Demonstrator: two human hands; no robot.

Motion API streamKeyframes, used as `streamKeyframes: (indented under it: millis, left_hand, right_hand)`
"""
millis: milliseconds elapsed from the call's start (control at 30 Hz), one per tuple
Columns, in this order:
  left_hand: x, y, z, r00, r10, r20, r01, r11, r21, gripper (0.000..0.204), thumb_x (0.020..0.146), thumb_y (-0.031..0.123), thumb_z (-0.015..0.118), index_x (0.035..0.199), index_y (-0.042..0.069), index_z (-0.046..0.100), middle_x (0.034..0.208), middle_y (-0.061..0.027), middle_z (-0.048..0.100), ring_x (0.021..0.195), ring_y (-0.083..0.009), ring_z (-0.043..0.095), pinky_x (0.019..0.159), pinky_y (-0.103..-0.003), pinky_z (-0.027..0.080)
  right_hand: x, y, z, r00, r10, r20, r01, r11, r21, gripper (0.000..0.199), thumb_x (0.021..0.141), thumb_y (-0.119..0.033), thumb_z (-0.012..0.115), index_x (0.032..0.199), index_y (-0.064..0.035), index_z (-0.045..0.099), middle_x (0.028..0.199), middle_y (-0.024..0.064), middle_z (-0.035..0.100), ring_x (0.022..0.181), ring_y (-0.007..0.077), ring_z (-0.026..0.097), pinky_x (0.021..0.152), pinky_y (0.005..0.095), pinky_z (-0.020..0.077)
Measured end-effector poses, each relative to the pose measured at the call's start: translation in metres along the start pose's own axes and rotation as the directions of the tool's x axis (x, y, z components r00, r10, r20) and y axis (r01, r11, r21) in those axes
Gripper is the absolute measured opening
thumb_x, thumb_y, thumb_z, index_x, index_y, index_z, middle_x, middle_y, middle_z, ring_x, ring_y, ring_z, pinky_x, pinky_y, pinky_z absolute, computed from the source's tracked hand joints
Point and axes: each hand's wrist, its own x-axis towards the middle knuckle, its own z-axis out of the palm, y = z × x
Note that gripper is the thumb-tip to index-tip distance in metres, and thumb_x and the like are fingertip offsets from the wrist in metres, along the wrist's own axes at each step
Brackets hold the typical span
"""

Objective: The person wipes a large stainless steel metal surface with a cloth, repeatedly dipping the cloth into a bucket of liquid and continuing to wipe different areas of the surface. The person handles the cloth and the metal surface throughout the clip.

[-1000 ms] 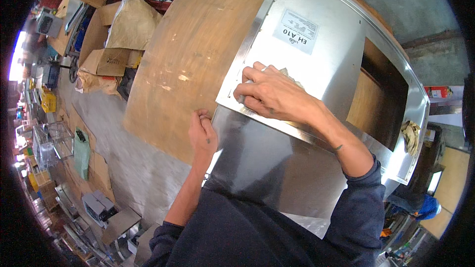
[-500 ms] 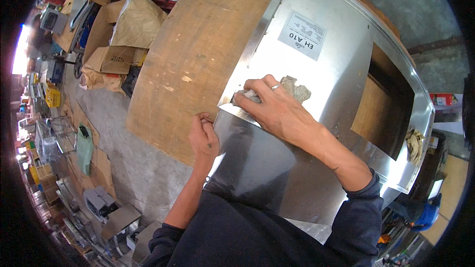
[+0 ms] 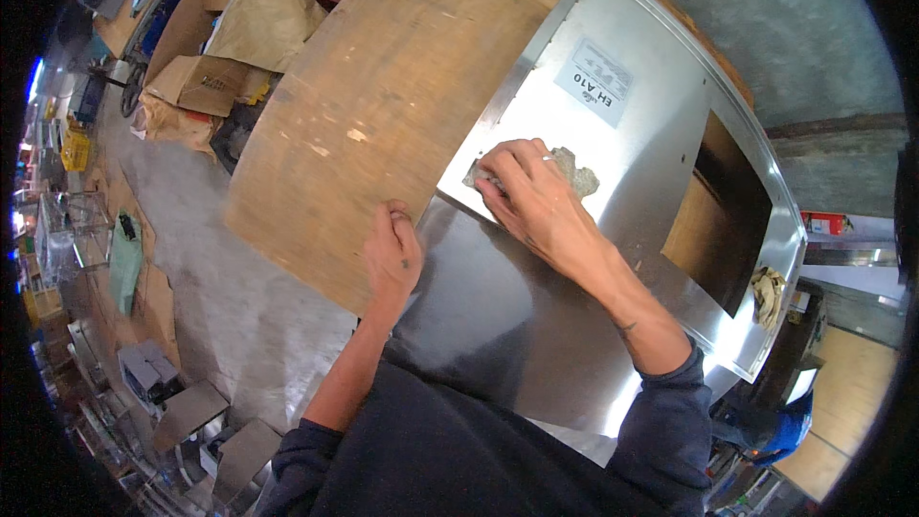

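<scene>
Rag pressed on a steel panel

The right hand (image 3: 536, 201) presses flat on a grey rag (image 3: 572, 170) atop the metal sheet (image 3: 651, 153) — near its left edge. The left hand (image 3: 391, 254) rests on the wooden tabletop (image 3: 383, 96), touching the sheet's lower edge — 1 white label (image 3: 595, 81) lies beyond.

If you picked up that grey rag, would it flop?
Probably floppy: the rag lies crumpled with ragged edges under the right hand. It looks light. On the shiny metal sheet it should slide easily when pushed.
</scene>
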Motion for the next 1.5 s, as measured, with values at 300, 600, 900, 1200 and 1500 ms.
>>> streamKeyframes:
  millis: [300,600,900,1200,1500]
  left_hand:
    - [-0.002,-0.001,-0.001,0.998,0.065,-0.008,-0.064,0.996,0.066,0.020,0.104,0.009,0.046,0.113,-0.002,0.060,0.094,-0.0251,0.070,0.084,-0.0436,0.069,0.074,-0.048,0.054]
    - [-0.002,0.005,-0.003,0.999,0.049,-0.008,-0.048,0.997,0.054,0.022,0.103,0.011,0.046,0.114,-0.002,0.061,0.100,-0.0272,0.070,0.090,-0.0453,0.068,0.080,-0.050,0.054]
    - [0.000,-0.003,0.001,0.997,0.067,-0.027,-0.065,0.995,0.076,0.025,0.101,0.012,0.047,0.116,-0.002,0.061,0.101,-0.0289,0.071,0.095,-0.0480,0.068,0.082,-0.053,0.053]
    - [-0.001,-0.003,-0.004,0.998,0.055,0.029,-0.053,0.997,-0.060,0.025,0.101,0.010,0.046,0.116,-0.004,0.059,0.106,-0.0309,0.069,0.101,-0.0479,0.067,0.087,-0.052,0.052]
    - [-0.002,-0.003,-0.004,0.999,0.044,0.026,-0.043,0.999,-0.033,0.021,0.100,0.007,0.046,0.111,-0.006,0.059,0.100,-0.0280,0.066,0.091,-0.0473,0.064,0.084,-0.051,0.051]
  right_hand:
    - [0.017,-0.005,-0.001,0.997,0.055,0.059,-0.051,0.996,-0.071,0.019,0.088,0.000,0.069,0.105,-0.0019,0.062,0.107,0.0234,0.059,0.102,0.0407,0.058,0.086,0.0497,0.0525]
    - [0.056,0.053,-0.007,0.965,0.129,-0.227,-0.198,0.929,-0.314,0.016,0.089,-0.001,0.067,0.104,-0.0027,0.062,0.104,0.0241,0.061,0.102,0.0429,0.058,0.087,0.0497,0.0529]
    - [0.035,0.002,0.007,0.984,0.160,-0.074,-0.176,0.901,-0.397,0.013,0.086,-0.001,0.066,0.099,0.0009,0.061,0.100,0.0228,0.065,0.099,0.0430,0.060,0.085,0.0521,0.0513]
    - [0.009,-0.027,0.016,0.923,0.344,-0.171,-0.366,0.923,-0.118,0.025,0.091,-0.007,0.071,0.109,0.0068,0.063,0.102,0.0266,0.064,0.101,0.0445,0.062,0.089,0.0522,0.0519]
    - [0.048,0.050,0.009,0.914,0.249,-0.319,-0.346,0.890,-0.298,0.030,0.094,-0.016,0.071,0.118,-0.0004,0.064,0.113,0.0271,0.065,0.108,0.0457,0.064,0.093,0.0525,0.0548]
